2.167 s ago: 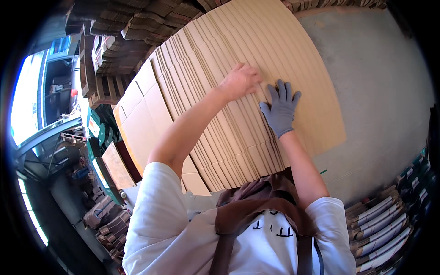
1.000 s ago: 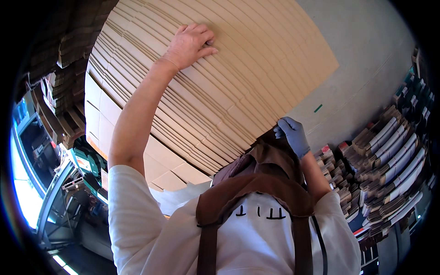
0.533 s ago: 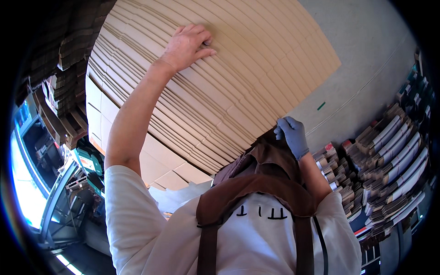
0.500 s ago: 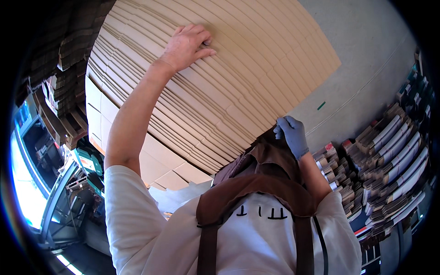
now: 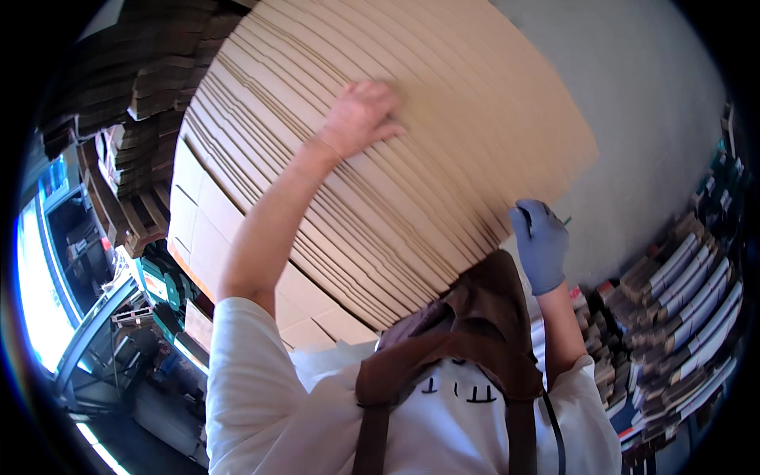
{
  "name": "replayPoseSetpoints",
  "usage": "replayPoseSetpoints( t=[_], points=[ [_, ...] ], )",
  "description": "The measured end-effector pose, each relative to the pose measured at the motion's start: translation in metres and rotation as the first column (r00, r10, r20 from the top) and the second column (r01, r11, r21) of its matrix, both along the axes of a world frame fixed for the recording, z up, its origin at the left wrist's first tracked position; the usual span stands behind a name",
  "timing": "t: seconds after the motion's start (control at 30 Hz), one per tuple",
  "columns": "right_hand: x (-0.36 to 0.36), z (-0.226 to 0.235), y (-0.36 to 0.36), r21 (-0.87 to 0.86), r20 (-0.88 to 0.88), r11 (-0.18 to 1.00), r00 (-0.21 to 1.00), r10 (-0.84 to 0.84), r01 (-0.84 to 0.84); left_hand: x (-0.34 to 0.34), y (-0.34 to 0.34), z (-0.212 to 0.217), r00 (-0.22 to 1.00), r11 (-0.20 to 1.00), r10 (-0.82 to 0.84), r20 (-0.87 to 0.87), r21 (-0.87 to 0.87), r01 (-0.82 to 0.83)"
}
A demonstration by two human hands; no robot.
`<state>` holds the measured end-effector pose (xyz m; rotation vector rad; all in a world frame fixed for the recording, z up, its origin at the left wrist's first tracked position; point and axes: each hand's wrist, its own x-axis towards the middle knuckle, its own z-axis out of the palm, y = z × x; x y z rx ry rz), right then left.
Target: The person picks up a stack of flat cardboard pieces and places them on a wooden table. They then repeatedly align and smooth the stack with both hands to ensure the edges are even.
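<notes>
Grey concrete floor upper right. Stacks of flattened boxes along right edge, darker stacks w/ wooden pallets at left. Bright daylight through opening far left.

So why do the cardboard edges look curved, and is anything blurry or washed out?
Head view: the fisheye lens bends the stack of flat cardboard sheets and leaves black corners. The bare left hand is slightly blurred; the gloved right hand is sharper. Bright light washes out the far left edge, while the upper left stays dark.
</notes>
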<state>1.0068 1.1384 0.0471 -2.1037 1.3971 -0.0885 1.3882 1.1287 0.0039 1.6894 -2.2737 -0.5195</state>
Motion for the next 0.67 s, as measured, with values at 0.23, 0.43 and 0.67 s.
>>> replayPoseSetpoints(
  t=[0.23, 0.43, 0.67],
  points=[
    [0.124, -0.053, -0.057, -0.437, 0.146, 0.852, 0.912, 0.383, -0.288, -0.006, 0.001, 0.004, 0.999, 1.0, -0.012, -0.049, -0.016, 0.011],
    [0.134, -0.08, -0.064, -0.478, 0.048, 0.797, 0.895, 0.443, -0.369, -0.044, 0.022, 0.003, 0.983, 0.989, -0.149, -0.103, -0.025, 0.148],
    [0.135, -0.083, -0.065, -0.5, -0.009, 0.772, 0.894, 0.448, -0.392, -0.048, 0.021, -0.003, 0.987, 0.993, -0.119, -0.104, 0.001, 0.12]
  ],
)
